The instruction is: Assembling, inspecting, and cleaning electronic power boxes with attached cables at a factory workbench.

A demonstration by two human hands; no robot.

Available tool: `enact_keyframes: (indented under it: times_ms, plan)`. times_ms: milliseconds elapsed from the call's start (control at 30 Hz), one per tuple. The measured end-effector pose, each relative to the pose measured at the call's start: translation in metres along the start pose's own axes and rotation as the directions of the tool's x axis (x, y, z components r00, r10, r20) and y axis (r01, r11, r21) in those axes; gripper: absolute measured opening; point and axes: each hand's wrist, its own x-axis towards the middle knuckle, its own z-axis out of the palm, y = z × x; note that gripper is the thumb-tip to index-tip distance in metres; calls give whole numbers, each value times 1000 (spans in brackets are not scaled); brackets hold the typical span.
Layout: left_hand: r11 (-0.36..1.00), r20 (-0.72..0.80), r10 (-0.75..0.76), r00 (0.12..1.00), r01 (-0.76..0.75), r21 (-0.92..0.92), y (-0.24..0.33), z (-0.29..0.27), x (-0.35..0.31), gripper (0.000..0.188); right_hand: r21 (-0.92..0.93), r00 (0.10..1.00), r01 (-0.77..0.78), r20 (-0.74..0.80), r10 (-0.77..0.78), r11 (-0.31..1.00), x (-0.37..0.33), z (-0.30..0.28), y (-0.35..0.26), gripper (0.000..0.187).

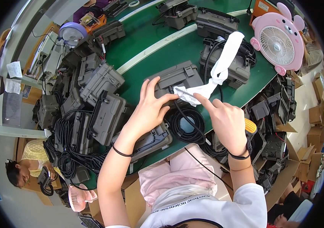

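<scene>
A grey-brown plastic case (181, 76) with latches lies on the green table in front of me. My left hand (151, 104) has its fingers spread over the case's left side, the index fingertip at the edge of a crumpled white cloth (206, 90). The cloth lies over the case's near right part, and a long strip of it stretches away to the far right. My right hand (224, 117) is closed around a screwdriver with an orange handle (250, 126). Its thin shaft crosses the cloth toward my left index fingertip; the tip is hidden there. A black coiled cable (187, 125) sits just nearer.
More cases (106, 117) and black cables (68, 133) crowd the left. Another case (234, 62) and a pink fan (280, 41) stand at the far right. A carton of dark parts (274, 152) is beside the table at right. A person (28, 163) sits at lower left.
</scene>
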Motion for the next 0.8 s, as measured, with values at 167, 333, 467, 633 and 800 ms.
enact_keyframes:
  times_ms: [167,333,467,633,800]
  plan:
    - [1000,7,-2,1000,2,8,0,-1,0,44,17,999,35,4,-35,999,-5,-5,-2,53]
    - [1000,8,-13,1000,13,10,1,-1,0,45,20,999,43,33,-43,999,4,1,-2,53]
    - [1000,-6,-6,1000,6,21,1,-1,0,44,45,999,44,13,-45,998,10,12,3,57]
    - [999,4,-22,1000,22,30,3,-2,-1,44,59,999,37,-23,-36,998,7,9,5,61]
    - [999,7,-20,1000,20,34,2,-1,-1,47,39,998,-5,-57,7,999,4,9,0,60]
